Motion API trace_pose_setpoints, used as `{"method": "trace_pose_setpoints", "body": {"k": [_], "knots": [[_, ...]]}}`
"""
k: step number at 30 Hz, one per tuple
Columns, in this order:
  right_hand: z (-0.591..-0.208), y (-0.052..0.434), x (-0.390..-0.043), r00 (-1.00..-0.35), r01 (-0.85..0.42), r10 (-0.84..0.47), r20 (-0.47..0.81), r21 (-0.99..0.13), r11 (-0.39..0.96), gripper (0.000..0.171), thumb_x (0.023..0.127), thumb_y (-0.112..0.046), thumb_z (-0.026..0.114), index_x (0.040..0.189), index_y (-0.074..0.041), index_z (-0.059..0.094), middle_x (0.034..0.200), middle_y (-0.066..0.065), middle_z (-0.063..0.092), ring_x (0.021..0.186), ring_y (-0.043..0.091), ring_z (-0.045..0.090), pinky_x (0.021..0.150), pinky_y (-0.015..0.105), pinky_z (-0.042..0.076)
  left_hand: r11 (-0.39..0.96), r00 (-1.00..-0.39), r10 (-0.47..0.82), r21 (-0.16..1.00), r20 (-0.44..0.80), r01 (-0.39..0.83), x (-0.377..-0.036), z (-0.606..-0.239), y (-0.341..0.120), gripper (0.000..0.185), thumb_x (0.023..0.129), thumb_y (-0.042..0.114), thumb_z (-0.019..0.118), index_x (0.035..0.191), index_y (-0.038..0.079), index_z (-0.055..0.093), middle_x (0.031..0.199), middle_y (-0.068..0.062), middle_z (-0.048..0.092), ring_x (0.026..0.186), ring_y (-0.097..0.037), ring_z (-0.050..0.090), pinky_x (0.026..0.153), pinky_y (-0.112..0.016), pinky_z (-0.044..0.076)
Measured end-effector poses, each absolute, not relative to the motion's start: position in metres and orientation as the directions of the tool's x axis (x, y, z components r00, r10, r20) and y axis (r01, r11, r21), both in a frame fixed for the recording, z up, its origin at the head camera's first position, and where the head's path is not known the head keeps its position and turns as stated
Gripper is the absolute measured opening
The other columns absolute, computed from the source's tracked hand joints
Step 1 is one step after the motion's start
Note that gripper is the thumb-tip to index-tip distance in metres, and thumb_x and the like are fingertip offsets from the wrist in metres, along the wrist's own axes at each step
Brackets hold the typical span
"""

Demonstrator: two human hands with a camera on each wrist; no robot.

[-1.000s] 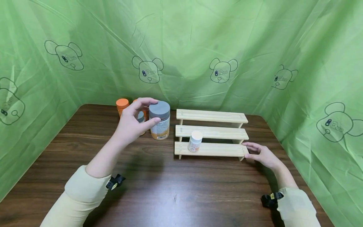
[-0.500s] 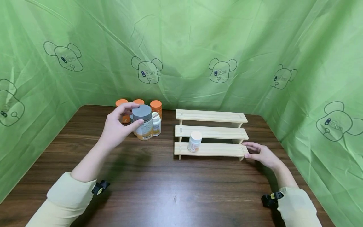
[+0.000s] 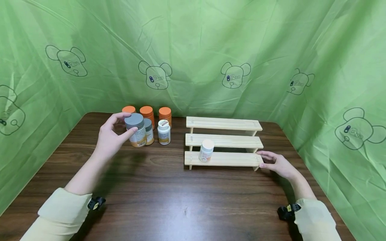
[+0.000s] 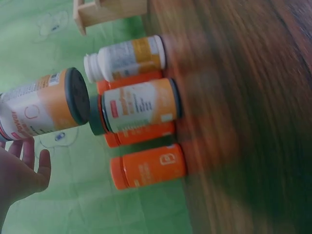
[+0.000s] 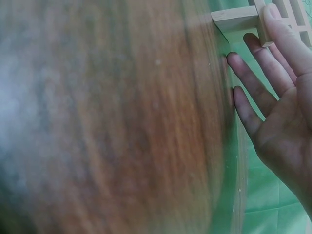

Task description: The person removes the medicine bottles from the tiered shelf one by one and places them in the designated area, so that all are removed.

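Observation:
My left hand [image 3: 110,135] grips a large jar [image 3: 139,138] with a grey lid by its upper part, thumb and fingers on opposite sides. In the left wrist view this jar [image 4: 44,105] is raised above the tabletop. A smaller grey-lidded bottle [image 3: 149,134] stands right beside it, and a white bottle [image 3: 164,134] farther right. My right hand [image 3: 278,164] holds the right end of the lowest tier of a three-tier wooden display shelf [image 3: 232,159], thumb at its front corner and fingers behind. On that tier's left part stands a small white bottle [image 3: 206,151].
Several orange-capped bottles [image 3: 165,114] stand in a row at the back of the dark wooden table [image 3: 181,204]; the leftmost is mostly covered by the jar. Green cloth [image 3: 193,50] encloses the back and sides.
My left hand has carried the large jar leftward, past the smaller grey-lidded bottle, uncovering the white bottle and two orange-capped bottles. My right hand and the shelf have stayed put.

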State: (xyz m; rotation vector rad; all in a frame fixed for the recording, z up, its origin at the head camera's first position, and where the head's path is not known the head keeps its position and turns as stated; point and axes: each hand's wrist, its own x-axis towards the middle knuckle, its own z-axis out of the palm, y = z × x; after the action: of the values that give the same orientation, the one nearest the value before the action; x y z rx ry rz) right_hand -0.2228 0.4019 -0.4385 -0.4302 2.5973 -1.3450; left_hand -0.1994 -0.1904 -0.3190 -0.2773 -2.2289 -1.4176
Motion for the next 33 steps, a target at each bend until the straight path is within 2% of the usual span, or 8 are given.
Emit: {"method": "trace_pose_setpoints", "body": {"k": [6, 13, 15, 18, 21, 25, 33], "knots": [[-0.438, 0.402, -0.223, -0.941, -0.172, -0.338, -0.029, -0.819, 0.548, 0.053, 0.085, -0.015, 0.070, 0.133, -0.002, 0.050, 0.127, 0.023, 0.056, 0.109, -0.008, 0.052, 0.088, 0.008, 0.038, 0.454, -0.863, -0.119, 0.800, 0.491, 0.392, -0.209, -0.329, -0.203, 0.044, 0.079, 0.005, 0.074, 0.120, 0.000, 0.058, 0.100, 0.001, 0.060, 0.087, -0.007, 0.055, 0.074, -0.017, 0.047], [-0.439, 0.402, -0.224, -0.940, -0.164, -0.339, -0.037, -0.822, 0.546, 0.054, 0.085, -0.015, 0.070, 0.133, -0.003, 0.050, 0.128, 0.022, 0.056, 0.109, -0.008, 0.052, 0.088, 0.009, 0.039, 0.490, -0.870, -0.157, 0.802, 0.467, 0.342, -0.240, -0.367, -0.234, 0.048, 0.078, 0.016, 0.078, 0.122, 0.012, 0.059, 0.102, 0.009, 0.059, 0.091, -0.004, 0.055, 0.076, -0.017, 0.047], [-0.440, 0.403, -0.224, -0.941, -0.162, -0.337, -0.039, -0.821, 0.547, 0.054, 0.085, -0.016, 0.070, 0.133, -0.003, 0.050, 0.128, 0.022, 0.055, 0.109, -0.008, 0.052, 0.087, 0.009, 0.039, 0.491, -0.874, -0.169, 0.808, 0.456, 0.327, -0.243, -0.370, -0.237, 0.048, 0.078, 0.016, 0.078, 0.122, 0.010, 0.059, 0.101, 0.011, 0.059, 0.090, -0.003, 0.055, 0.075, -0.018, 0.047], [-0.440, 0.403, -0.224, -0.942, -0.159, -0.334, -0.041, -0.820, 0.550, 0.054, 0.085, -0.016, 0.070, 0.133, -0.003, 0.049, 0.128, 0.022, 0.055, 0.109, -0.008, 0.052, 0.087, 0.009, 0.039, 0.481, -0.882, -0.186, 0.823, 0.434, 0.303, -0.244, -0.369, -0.239, 0.048, 0.078, 0.013, 0.077, 0.122, 0.006, 0.059, 0.100, 0.009, 0.059, 0.089, -0.003, 0.055, 0.074, -0.016, 0.047], [-0.440, 0.403, -0.224, -0.942, -0.159, -0.332, -0.041, -0.819, 0.551, 0.054, 0.085, -0.016, 0.071, 0.133, -0.003, 0.050, 0.128, 0.022, 0.056, 0.109, -0.008, 0.052, 0.087, 0.008, 0.039, 0.473, -0.890, -0.198, 0.835, 0.411, 0.281, -0.242, -0.364, -0.236, 0.047, 0.079, 0.011, 0.076, 0.121, 0.002, 0.057, 0.101, 0.002, 0.060, 0.090, -0.005, 0.054, 0.073, -0.015, 0.045], [-0.440, 0.403, -0.223, -0.942, -0.159, -0.332, -0.040, -0.819, 0.551, 0.054, 0.085, -0.016, 0.071, 0.133, -0.003, 0.050, 0.127, 0.022, 0.056, 0.109, -0.008, 0.052, 0.088, 0.008, 0.038, 0.466, -0.895, -0.217, 0.847, 0.389, 0.255, -0.247, -0.366, -0.238, 0.047, 0.079, 0.010, 0.076, 0.122, 0.001, 0.057, 0.103, -0.006, 0.059, 0.092, -0.008, 0.052, 0.071, -0.012, 0.044], [-0.439, 0.402, -0.224, -0.943, -0.157, -0.329, -0.042, -0.819, 0.552, 0.054, 0.085, -0.017, 0.071, 0.133, -0.003, 0.050, 0.127, 0.022, 0.056, 0.109, -0.008, 0.053, 0.088, 0.009, 0.039, 0.510, -0.908, -0.223, 0.836, 0.354, 0.201, -0.273, -0.396, -0.254, 0.049, 0.078, 0.023, 0.078, 0.121, 0.010, 0.058, 0.103, 0.000, 0.057, 0.092, -0.007, 0.050, 0.069, -0.009, 0.042]]}}
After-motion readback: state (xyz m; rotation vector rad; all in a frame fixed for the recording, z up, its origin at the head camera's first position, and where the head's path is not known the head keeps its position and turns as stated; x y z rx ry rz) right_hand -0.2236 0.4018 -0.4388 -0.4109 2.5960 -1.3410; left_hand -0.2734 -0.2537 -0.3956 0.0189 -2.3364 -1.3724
